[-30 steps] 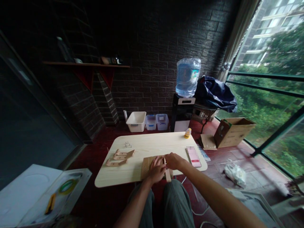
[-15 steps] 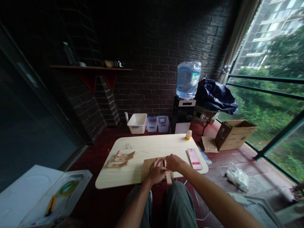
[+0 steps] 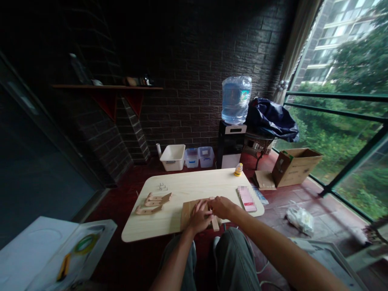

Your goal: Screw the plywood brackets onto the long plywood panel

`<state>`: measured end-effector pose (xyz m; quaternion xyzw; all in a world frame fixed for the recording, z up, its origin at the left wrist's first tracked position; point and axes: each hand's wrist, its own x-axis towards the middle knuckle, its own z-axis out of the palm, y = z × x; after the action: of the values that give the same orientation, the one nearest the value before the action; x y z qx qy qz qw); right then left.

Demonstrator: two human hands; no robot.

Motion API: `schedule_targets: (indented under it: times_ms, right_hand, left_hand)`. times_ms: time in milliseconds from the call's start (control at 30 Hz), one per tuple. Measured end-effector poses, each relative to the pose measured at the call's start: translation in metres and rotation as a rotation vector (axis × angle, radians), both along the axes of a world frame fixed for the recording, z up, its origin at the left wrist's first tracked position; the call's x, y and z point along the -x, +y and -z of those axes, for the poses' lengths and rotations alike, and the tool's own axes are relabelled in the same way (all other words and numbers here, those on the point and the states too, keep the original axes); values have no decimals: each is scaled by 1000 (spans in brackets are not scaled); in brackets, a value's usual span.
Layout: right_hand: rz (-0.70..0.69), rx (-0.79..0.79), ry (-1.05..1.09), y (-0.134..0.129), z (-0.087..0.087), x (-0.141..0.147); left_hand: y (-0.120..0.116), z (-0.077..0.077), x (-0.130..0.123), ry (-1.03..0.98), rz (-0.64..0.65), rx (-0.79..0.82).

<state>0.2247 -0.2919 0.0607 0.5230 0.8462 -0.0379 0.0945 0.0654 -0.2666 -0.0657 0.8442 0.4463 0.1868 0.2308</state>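
Note:
Near the front edge of the table, a flat brown board (image 3: 186,216), like cardboard, lies under my hands. My left hand (image 3: 200,218) rests on it with the fingers stretched out and the thumb towards the right. A light wooden strip (image 3: 215,224) runs front to back across the board's right part and sticks out towards me. My right hand (image 3: 222,207) is closed over this strip with bent fingers, close to my left thumb. Whatever its fingertips pinch is hidden. To the left on the tabletop lie several angled wooden pieces with holes (image 3: 154,203).
Small metal screws or pins (image 3: 163,186) stand on the pale table (image 3: 194,184). A phone (image 3: 247,199) and a yellow-capped bottle (image 3: 238,169) are on its right side. An open white case (image 3: 91,242) is at the lower left. Plastic bins (image 3: 173,155) stand beyond the table.
The camera view has shifted slightly. Both hands stay at the board and strip, and my right hand's fingers have turned a little. My right knee has moved to the right.

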Motion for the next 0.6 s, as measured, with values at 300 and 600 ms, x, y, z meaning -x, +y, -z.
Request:
schedule_targets:
  times_ms: [300,600]
  right_hand:
    - [-1,-5,-11,-2,-4,5]
    - [191,36,44,-7,-19,-4]
  left_hand:
    - [2,1,1,27,20,4]
    - [0,0,0,20,0,-12]
